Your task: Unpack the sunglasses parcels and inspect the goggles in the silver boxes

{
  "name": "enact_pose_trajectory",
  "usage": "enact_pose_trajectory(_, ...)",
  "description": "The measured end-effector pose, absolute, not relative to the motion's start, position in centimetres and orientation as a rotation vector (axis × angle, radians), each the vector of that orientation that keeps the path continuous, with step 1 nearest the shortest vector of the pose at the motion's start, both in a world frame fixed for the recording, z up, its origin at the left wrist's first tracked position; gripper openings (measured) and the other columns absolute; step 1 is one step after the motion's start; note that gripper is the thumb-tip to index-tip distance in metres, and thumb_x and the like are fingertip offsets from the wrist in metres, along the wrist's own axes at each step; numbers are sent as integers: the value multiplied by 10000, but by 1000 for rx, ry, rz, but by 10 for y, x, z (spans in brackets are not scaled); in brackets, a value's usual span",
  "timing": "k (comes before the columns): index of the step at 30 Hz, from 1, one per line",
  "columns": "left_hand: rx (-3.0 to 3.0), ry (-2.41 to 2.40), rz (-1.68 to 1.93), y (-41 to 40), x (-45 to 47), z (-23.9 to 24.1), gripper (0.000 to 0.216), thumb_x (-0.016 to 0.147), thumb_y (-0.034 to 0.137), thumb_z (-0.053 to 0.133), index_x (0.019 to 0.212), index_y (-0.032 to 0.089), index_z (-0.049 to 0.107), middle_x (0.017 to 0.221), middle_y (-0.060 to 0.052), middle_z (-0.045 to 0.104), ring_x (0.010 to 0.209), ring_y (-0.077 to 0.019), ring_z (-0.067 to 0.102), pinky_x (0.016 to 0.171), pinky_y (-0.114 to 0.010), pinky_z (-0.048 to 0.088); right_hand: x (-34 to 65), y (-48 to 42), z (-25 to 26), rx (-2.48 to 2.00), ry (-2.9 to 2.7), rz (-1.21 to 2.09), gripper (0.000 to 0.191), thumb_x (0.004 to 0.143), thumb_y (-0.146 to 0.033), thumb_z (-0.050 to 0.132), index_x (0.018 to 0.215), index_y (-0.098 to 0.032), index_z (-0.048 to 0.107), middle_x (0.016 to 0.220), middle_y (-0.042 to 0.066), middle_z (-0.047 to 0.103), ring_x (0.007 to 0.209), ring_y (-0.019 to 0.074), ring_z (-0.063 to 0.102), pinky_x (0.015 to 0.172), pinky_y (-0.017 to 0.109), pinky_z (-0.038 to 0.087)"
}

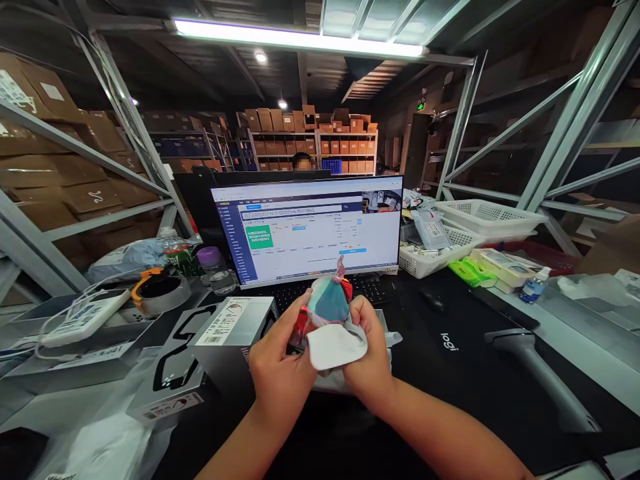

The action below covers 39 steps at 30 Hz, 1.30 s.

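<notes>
Both hands are closed on one soft item (330, 303), teal on top, with red shiny parts and a pointed pink tip; I cannot make out its kind. A white flap (336, 347) hangs from its near side. My left hand (283, 360) grips the left edge, and my right hand (370, 357) pinches the right edge by the flap. Beneath them lies a pale, clear-looking wrapper or tray (333, 383), mostly hidden. Behind the item are the keyboard (375, 290) and the lit monitor (310, 230). Left of my left hand stands a grey Wakening box (235, 320).
On the right are a mouse (431, 300), a barcode scanner (543, 380), a spray bottle (534, 285) and white baskets (425, 263). To the left sit another grey box (173, 367), a tape roll (160, 290) and a purple-capped jar (215, 270). A person's head shows behind the monitor.
</notes>
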<state>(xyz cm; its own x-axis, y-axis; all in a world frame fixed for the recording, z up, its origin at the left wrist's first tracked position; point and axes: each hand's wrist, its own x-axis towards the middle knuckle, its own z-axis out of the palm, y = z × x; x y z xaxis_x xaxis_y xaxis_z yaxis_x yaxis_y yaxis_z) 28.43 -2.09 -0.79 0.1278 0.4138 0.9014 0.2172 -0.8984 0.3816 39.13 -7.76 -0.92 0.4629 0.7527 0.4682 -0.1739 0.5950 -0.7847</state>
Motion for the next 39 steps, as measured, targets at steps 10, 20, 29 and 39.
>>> enact_pose_trajectory(10,2206,691,1742,-15,278,4,535,828,149,674,1352,253,646,1170,-14,775,878,-177,758,781,-264,637,403,-74,2,-585,-887,1054,453,664,-341,904,1013,-273,624,895,-6,683,768,180,651,754,308,559)
enact_pose_trajectory(20,2214,607,1640,-22,273,14,541,817,107,609,1348,205,649,1137,-24,783,706,-97,686,694,-188,588,438,-87,34,-396,-694,1181,422,551,-314,973,908,-239,762,936,-6,783,860,163,729,863,238,592)
enact_pose_trajectory(29,2163,582,1742,-13,268,16,581,807,42,554,1350,232,639,1256,-14,740,1010,-148,736,843,-228,614,479,-74,29,-606,-565,903,216,701,-206,824,890,-231,724,943,11,769,961,203,720,806,307,606)
enact_pose_trajectory(39,2331,559,1786,-12,263,19,480,813,57,585,1266,178,690,1216,-29,758,1107,-165,720,1065,-265,539,477,-126,33,-1102,-1099,-58,422,789,-268,757,1144,-268,529,1022,60,631,841,233,668,669,304,515)
